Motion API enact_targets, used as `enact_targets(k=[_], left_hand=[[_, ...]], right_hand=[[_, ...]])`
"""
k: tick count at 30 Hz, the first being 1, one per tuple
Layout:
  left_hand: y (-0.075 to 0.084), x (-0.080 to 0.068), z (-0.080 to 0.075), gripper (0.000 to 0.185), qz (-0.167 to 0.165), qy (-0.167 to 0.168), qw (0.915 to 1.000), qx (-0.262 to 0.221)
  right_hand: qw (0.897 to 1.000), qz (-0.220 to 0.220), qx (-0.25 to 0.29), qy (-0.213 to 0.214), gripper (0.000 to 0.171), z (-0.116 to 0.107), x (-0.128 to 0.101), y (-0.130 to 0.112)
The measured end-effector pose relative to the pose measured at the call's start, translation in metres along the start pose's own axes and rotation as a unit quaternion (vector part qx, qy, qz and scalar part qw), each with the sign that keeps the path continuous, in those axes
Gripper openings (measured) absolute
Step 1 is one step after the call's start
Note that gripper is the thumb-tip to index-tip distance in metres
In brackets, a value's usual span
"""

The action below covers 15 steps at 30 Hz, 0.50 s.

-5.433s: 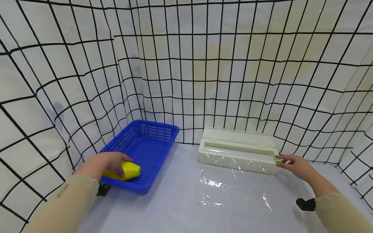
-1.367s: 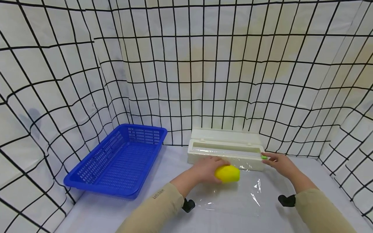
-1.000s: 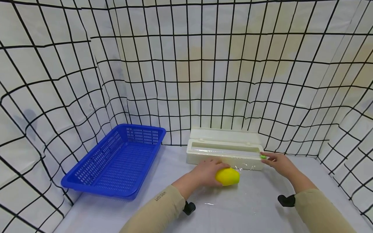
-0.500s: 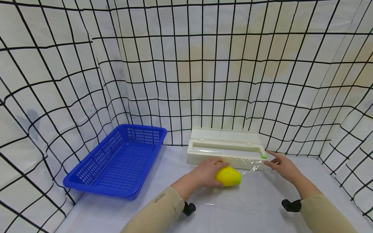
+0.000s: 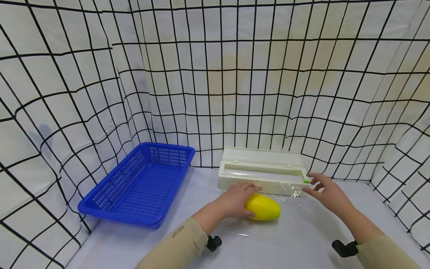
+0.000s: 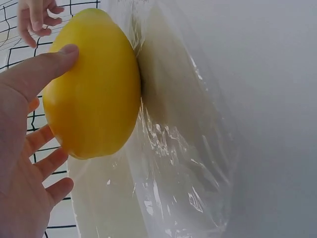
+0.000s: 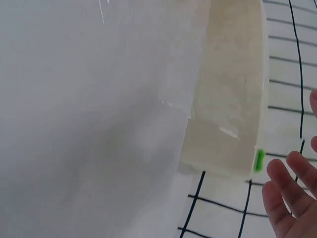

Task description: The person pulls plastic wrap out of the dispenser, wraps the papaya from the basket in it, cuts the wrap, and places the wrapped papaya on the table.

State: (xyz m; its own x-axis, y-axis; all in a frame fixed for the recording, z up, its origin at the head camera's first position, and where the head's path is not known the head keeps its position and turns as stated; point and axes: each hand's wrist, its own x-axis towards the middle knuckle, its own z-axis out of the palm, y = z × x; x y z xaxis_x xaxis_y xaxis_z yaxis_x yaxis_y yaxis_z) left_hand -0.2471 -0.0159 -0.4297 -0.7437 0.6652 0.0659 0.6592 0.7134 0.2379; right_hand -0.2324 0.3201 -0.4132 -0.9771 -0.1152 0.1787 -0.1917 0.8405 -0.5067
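Observation:
My left hand [image 5: 235, 200] holds a smooth yellow oval fruit [image 5: 264, 207] with a greenish end, low over the table at the front of the dispenser. In the left wrist view, the thumb [image 6: 54, 62] lies across the fruit while the other fingers spread behind it. Clear cling film [image 6: 173, 163] stretches from the white cling film dispenser [image 5: 260, 186] over the table, right by the fruit. The dispenser's lid [image 5: 262, 155] is up, and a roll shows inside. At its right end my right hand [image 5: 330, 194] holds nothing, fingers loosely bent, beside the green slider [image 5: 306, 181].
A blue plastic basket [image 5: 158, 220] with perforated walls stands on the left of the white table [image 5: 188, 239]. Black wire grid panels [image 5: 221, 94] backed with white sheeting rise behind and at both sides. The dispenser stands close to the rear panel.
The left hand took the yellow fruit out of the blue basket and brought it right, in front of the dispenser. The right hand has let go of the green slider and drawn slightly back.

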Motion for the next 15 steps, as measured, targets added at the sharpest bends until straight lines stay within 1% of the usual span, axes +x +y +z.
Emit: enact_targets(k=[2,3,5,7,9,11,13,15], left_hand=[[0.0,-0.002,0.0,0.083,-0.001,0.001,1.0,0.0],[-0.001,-0.002,0.0,0.082,-0.003,0.001,1.0,0.0],[-0.001,-0.004,0.0,0.08,-0.006,0.001,1.0,-0.001],[-0.001,-0.006,0.001,0.077,-0.008,0.003,1.0,-0.004],[-0.001,-0.008,0.0,0.073,-0.009,0.009,0.9999,-0.006],[-0.001,-0.01,0.0,0.069,-0.008,0.017,0.9998,-0.007],[-0.001,-0.014,-0.002,0.064,-0.008,0.025,0.9996,-0.007],[-0.002,-0.018,-0.003,0.057,-0.002,0.029,0.9996,-0.003]], right_hand=[[0.999,-0.033,-0.01,0.001,0.048,0.004,-0.008,-0.013],[0.998,-0.052,-0.016,-0.006,0.041,0.007,-0.012,-0.019],[0.996,-0.083,-0.029,-0.033,0.029,0.013,-0.021,-0.03],[0.99,-0.112,-0.04,-0.079,0.023,0.022,-0.029,-0.04],[0.981,-0.138,-0.048,-0.13,0.022,0.029,-0.035,-0.047],[0.97,-0.154,-0.054,-0.178,0.021,0.037,-0.04,-0.051],[0.96,-0.163,-0.057,-0.219,0.019,0.044,-0.044,-0.052],[0.953,-0.162,-0.058,-0.249,0.018,0.049,-0.046,-0.052]])
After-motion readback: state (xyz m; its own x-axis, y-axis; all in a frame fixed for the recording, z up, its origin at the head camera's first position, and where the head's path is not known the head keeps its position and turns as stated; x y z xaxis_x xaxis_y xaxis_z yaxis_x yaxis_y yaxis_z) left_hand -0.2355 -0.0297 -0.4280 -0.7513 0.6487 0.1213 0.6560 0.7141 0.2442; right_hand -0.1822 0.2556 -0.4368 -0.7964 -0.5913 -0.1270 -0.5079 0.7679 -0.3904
